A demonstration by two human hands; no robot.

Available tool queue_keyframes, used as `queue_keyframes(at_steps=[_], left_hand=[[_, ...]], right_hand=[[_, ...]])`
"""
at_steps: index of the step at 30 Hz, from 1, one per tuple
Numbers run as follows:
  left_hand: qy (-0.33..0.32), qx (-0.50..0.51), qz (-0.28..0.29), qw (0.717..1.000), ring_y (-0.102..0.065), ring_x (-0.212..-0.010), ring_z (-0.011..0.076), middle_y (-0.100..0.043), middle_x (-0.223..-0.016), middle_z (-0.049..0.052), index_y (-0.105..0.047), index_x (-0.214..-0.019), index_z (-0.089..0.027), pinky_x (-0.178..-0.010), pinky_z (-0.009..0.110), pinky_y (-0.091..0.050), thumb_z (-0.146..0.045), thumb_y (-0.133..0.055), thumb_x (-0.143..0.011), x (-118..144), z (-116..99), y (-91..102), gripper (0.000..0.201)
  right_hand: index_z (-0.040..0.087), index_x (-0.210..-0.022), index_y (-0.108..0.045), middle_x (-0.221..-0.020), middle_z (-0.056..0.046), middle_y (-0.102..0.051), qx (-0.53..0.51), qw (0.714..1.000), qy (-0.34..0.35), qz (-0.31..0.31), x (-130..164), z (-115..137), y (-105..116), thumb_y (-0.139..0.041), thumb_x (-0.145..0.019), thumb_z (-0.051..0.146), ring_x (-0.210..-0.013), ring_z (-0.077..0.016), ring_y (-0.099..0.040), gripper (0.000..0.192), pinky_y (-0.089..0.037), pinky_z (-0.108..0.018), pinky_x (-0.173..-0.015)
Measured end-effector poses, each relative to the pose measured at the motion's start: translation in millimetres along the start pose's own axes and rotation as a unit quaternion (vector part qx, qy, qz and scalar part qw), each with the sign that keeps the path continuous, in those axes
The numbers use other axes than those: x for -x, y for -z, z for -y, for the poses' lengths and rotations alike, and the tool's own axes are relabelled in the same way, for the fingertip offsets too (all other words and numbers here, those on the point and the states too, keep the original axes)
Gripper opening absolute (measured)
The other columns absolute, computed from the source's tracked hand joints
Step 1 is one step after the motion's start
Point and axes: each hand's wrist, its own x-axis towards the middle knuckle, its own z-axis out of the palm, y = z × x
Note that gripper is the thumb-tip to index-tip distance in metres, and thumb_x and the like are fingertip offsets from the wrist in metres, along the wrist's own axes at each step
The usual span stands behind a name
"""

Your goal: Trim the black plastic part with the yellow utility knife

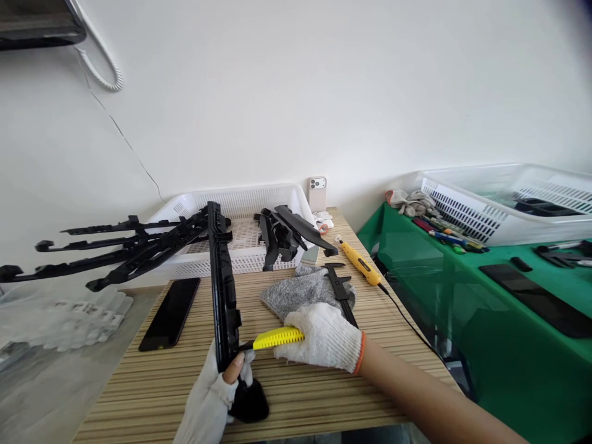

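My left hand [210,385], in a white glove with the thumb bare, is closed around the lower end of a long black plastic trim strip [223,277]. The strip points away from me, and its wide dark end [252,404] reaches below the hand. My right hand [321,339], gloved in white with an orange cuff, grips a yellow utility knife [277,337]. The knife's dark tip meets the strip's right edge close to my left thumb; exact contact is hard to make out. Just beyond my right hand lie a grey cloth [296,293] and a black caliper [341,290].
A white basket [235,262] holds black strips jutting left and shorter black pieces [284,237]. On the wooden table [152,394] are a black phone [171,314] and a corded yellow tool [361,262]. At right, a green-covered table [509,370] bears another white basket [467,213], pens and gloves.
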Motion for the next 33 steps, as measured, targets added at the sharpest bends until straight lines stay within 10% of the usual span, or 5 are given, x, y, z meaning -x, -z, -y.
queue_keyframes(at_steps=[21, 33], left_hand=[[0.013, 0.058, -0.047, 0.997, -0.060, -0.050, 0.0192, -0.068, -0.060, 0.001, -0.071, -0.112, -0.017, -0.049, 0.030, -0.048, -0.051, -0.090, -0.050, -4, -8, -7.4, 0.074], [-0.009, 0.050, 0.056, 0.997, -0.049, -0.049, 0.0125, -0.064, -0.061, 0.002, -0.066, -0.099, -0.015, -0.045, 0.024, -0.035, -0.067, -0.077, -0.066, 7, -15, -11.1, 0.062]], right_hand=[[0.023, -0.089, -0.073, -0.081, -0.003, -0.072, -0.023, 0.999, 0.002, 0.027, -1, -2, 0, -0.058, -0.079, 0.076, -0.074, -0.0198, -0.067, 0.056, -0.027, -0.027, -0.054], [0.023, -0.091, -0.072, -0.085, -0.003, -0.073, -0.045, 0.999, -0.007, -0.027, 3, -2, -7, -0.061, -0.083, 0.068, -0.081, -0.0201, -0.069, 0.047, -0.035, -0.027, -0.062]])
